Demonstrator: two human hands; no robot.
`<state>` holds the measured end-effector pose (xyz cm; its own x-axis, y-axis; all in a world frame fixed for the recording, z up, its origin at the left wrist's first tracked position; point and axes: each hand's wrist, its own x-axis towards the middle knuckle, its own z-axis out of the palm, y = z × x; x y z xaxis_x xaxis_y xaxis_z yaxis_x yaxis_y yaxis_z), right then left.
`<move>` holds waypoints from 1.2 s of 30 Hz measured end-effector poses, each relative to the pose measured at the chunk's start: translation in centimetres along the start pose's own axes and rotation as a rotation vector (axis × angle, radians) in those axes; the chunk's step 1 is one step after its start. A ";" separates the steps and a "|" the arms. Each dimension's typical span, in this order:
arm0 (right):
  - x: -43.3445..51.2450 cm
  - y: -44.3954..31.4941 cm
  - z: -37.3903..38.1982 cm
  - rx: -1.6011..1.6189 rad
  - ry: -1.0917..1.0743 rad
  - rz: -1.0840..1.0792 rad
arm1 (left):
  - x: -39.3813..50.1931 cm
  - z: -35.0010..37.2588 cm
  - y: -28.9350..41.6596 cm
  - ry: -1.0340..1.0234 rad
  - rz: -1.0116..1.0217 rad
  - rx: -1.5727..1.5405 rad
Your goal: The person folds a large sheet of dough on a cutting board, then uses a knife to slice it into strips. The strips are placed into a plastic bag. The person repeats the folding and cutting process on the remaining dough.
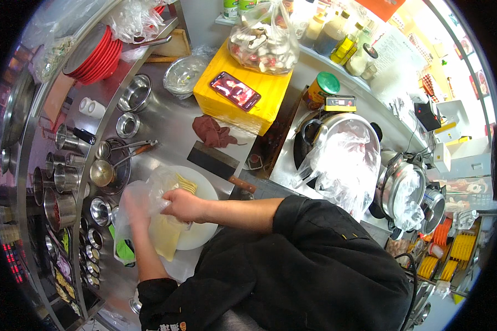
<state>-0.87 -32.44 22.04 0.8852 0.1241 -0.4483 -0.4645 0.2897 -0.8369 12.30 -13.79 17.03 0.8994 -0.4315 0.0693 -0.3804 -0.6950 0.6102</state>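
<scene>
My right hand (184,203) pinches the edge of a clear plastic bag (155,184) above a round white cutting board (205,231). My left hand (136,207) is blurred and lies in or behind the cloudy plastic; its fingers cannot be made out. Below my right hand, a thin pale yellow food sheet (165,240) hangs over the board's near edge. Yellow strips or folds of food (186,183) show just beyond that hand. A cleaver (213,159) with a wooden handle lies beyond the board, beside a crumpled brown cloth (213,131).
A yellow box (240,118) bears a phone (235,91) and a bag of mushroom-like food (265,45). At left stand steel bowls (134,93), a tray of ladles (120,165) and metal containers (60,209). Plastic-covered pots (339,165) stand at right.
</scene>
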 end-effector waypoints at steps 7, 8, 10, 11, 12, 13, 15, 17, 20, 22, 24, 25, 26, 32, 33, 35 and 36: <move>0.4 1.4 -0.3 -0.115 -0.031 -0.121 | 1.4 -2.2 -7.6 -0.120 -0.124 0.170; 0.7 1.6 -0.4 -0.139 -0.002 -0.166 | 1.9 -2.8 -8.4 -0.168 -0.114 0.328; 1.1 2.0 -0.6 -0.220 0.049 -0.276 | 2.1 -3.6 -8.8 -0.274 -0.138 0.383; 1.2 2.0 -0.6 -0.280 0.076 -0.293 | 2.0 -4.4 -8.6 -0.330 -0.172 0.279; 1.2 2.1 -0.5 -0.236 0.077 -0.309 | 1.4 -4.2 -8.2 -0.282 -0.222 0.088; 1.0 2.2 -0.4 -0.212 0.082 -0.286 | 0.9 -4.2 -7.8 -0.176 -0.385 -0.221; 0.9 2.1 -0.2 -0.174 0.079 -0.263 | -0.2 -3.5 -7.2 0.158 -0.647 -0.883; 0.8 2.0 0.0 -0.139 0.056 -0.266 | -0.7 -3.4 -7.7 0.191 -0.652 -0.973; 1.0 2.2 0.1 -0.148 0.055 -0.224 | -1.2 -3.7 -9.4 0.183 -0.619 -1.137; 1.3 2.8 0.2 -0.101 0.060 -0.264 | -1.4 -3.9 -10.1 0.174 -0.565 -1.226; 1.7 3.3 0.3 0.059 0.024 -0.244 | -1.3 -4.0 -9.8 0.160 -0.550 -1.213; 1.8 3.4 0.3 0.195 -0.014 -0.202 | -1.3 -4.1 -9.1 0.126 -0.535 -1.309; 1.9 3.5 0.3 0.322 -0.041 -0.133 | -1.5 -4.2 -8.2 0.133 -0.605 -1.399; 1.0 2.6 -0.6 0.327 -0.176 -0.040 | -1.4 -4.2 -3.7 0.140 -0.693 -1.393; 0.7 2.4 -0.7 0.238 -0.196 -0.047 | -1.4 -4.2 -3.7 0.117 -0.705 -1.380; 0.3 2.4 -0.9 0.081 -0.239 -0.075 | -1.3 -4.3 -4.2 0.070 -0.715 -1.444; 0.2 2.5 -0.9 -0.101 -0.214 -0.125 | -1.3 -4.2 -4.5 0.049 -0.717 -1.480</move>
<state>-1.90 -32.54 19.58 0.9163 0.2942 -0.2718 -0.3418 0.2207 -0.9135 13.80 -7.67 17.52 0.8071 -0.2466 -0.5364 0.5889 0.3997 0.7024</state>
